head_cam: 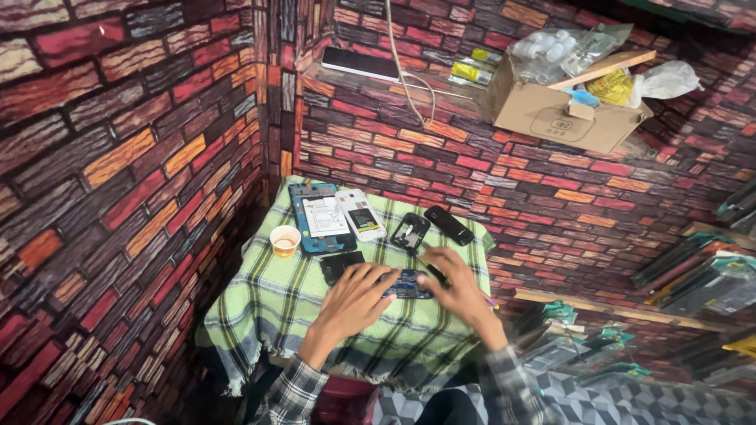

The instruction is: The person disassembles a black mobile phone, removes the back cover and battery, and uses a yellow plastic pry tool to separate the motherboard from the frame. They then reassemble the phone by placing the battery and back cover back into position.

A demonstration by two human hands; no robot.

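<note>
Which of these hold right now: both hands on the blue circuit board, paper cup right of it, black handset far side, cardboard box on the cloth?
1. Both hands, left hand and right hand, touch the small blue circuit board. True.
2. The small paper cup stands right of the board. False: left.
3. The black bar-shaped handset lies on the green checked cloth. True.
4. The brown cardboard box sits on the cloth. False: on the brick-patterned ledge above.

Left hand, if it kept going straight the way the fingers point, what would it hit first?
The left hand points up and right; its fingertips already rest on the blue phone board. Beyond that, likely the black phone frame, though depth is unclear.
</note>
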